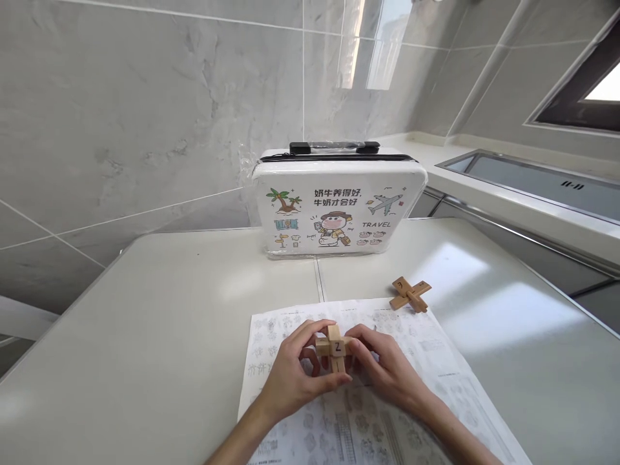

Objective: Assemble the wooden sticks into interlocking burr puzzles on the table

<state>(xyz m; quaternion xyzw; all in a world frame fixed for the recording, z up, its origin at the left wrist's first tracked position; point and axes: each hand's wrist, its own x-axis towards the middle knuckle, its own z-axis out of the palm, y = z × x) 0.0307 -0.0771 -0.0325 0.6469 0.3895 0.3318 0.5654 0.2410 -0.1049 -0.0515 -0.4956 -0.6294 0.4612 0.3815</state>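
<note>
Between my two hands is a wooden burr puzzle (338, 348), a cross of light blocks with a handwritten 2 on the end that faces me and a 1 on the block below it. My left hand (295, 368) grips it from the left, fingers at the top and thumb at the bottom. The fingers of my right hand (382, 361) close on its right arm. Beneath them lies a printed paper sheet (290, 323) with small diagrams. Past its far right edge sits a second, browner wooden cross (410, 295), also marked with handwritten characters.
A white suitcase (300, 213) with cartoon prints and a black handle stands at the back of the white table (159, 336), near the grey tiled wall (145, 97). On the right are a pale counter (542, 206) with a glass-topped panel (542, 182) and a dark-framed window (581, 106).
</note>
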